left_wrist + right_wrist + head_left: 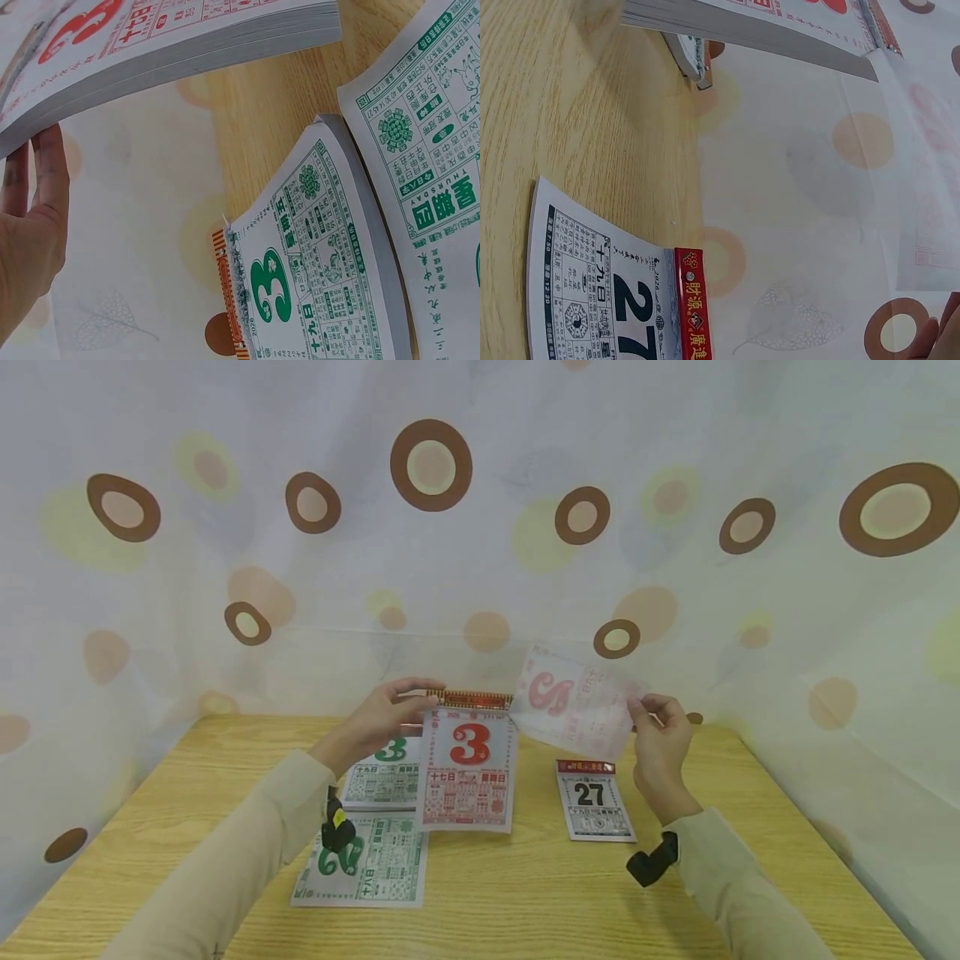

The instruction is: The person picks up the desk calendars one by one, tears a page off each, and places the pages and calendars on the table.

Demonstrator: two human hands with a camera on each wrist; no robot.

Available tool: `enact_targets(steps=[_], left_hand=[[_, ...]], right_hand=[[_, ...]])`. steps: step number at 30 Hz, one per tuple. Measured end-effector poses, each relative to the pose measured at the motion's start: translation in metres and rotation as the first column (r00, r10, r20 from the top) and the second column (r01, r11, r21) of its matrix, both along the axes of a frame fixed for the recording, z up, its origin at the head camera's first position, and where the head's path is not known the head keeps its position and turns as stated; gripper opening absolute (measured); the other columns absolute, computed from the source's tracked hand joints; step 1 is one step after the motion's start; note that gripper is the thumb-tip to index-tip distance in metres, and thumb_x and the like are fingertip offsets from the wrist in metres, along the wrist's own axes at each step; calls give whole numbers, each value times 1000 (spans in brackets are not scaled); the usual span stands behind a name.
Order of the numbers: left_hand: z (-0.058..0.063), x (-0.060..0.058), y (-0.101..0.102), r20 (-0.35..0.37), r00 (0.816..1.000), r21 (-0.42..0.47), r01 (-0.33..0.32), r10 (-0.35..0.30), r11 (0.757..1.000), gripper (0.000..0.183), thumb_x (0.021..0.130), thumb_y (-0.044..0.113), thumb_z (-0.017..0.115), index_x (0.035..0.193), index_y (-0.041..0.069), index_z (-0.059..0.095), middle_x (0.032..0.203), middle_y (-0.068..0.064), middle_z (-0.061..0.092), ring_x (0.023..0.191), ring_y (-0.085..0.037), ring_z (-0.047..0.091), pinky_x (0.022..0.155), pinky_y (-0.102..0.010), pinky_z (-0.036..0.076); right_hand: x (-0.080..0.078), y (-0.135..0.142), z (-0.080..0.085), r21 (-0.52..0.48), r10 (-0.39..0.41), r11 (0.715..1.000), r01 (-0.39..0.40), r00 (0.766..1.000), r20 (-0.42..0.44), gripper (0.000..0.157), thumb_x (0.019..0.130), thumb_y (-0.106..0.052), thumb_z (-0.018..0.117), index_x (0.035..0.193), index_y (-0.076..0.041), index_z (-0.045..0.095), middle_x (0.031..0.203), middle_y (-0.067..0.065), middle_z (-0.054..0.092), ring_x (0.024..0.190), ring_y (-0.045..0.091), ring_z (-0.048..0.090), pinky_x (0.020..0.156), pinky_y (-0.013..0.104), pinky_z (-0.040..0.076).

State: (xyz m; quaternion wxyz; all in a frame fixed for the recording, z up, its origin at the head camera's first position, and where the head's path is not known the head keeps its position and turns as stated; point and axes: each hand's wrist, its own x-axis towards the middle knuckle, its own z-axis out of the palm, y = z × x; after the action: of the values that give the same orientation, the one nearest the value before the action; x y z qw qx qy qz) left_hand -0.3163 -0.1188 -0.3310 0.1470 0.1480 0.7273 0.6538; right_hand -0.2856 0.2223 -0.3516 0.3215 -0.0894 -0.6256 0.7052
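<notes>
My left hand (381,718) grips the top left corner of a thick tear-off calendar (468,793) with a red 3 and a red-gold header. In the left wrist view, fingers (51,169) reach behind its page block. The calendar is held up above the table. On the other side, my right hand (663,752) pinches the edge of a thin calendar sheet (573,710) with a faint red numeral showing through. That sheet's left corner meets the calendar's top right; whether it is still attached, I cannot tell. Only fingertips (928,337) of the right hand appear in its wrist view.
Behind the held calendar lies a green-print calendar (381,781), partly covered. A green-print sheet (378,864) lies in front of it. A smaller calendar (596,806) showing 27 lies at right on the wooden table (510,893). A patterned curtain (480,560) rises behind.
</notes>
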Motion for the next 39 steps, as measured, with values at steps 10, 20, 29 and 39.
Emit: enact_targets(steps=[10, 20, 29, 39], left_hand=[[-2, 0, 0, 9, 1000, 4, 7, -7, 1000, 39, 90, 24, 57, 127, 14, 50, 123, -12, 58, 104, -24, 62, 91, -41, 51], [-2, 2, 0, 17, 1000, 14, 8, -8, 1000, 43, 91, 23, 55, 130, 10, 46, 122, -15, 57, 98, -21, 64, 87, -38, 53], [-3, -1, -1, 20, 1000, 28, 4, -4, 1000, 41, 91, 24, 55, 129, 11, 48, 121, -15, 57, 99, -21, 64, 87, -36, 53], [-4, 1, -1, 41, 999, 10, -7, 6, 1000, 40, 91, 24, 55, 129, 13, 48, 123, -15, 56, 100, -22, 63, 87, -36, 53]], right_hand=[[-1, 1, 1, -23, 7, 1000, -7, 1000, -7, 7, 84, -9, 63, 83, -10, 56, 82, -5, 49, 65, 3, 51, 59, 12, 45], [-3, 5, -1, -3, -15, 1000, 15, 1000, 19, 6, 85, -11, 61, 83, -14, 58, 85, -5, 50, 67, 4, 51, 60, 13, 43], [-5, 13, -2, -3, -34, 999, 34, 999, 28, 5, 85, -10, 61, 83, -13, 58, 83, -5, 48, 66, 5, 48, 58, 12, 44], [-5, 14, -1, -40, -50, 998, 52, 997, 50, 7, 84, -10, 62, 84, -10, 56, 83, -5, 48, 65, 4, 47, 57, 11, 42]])
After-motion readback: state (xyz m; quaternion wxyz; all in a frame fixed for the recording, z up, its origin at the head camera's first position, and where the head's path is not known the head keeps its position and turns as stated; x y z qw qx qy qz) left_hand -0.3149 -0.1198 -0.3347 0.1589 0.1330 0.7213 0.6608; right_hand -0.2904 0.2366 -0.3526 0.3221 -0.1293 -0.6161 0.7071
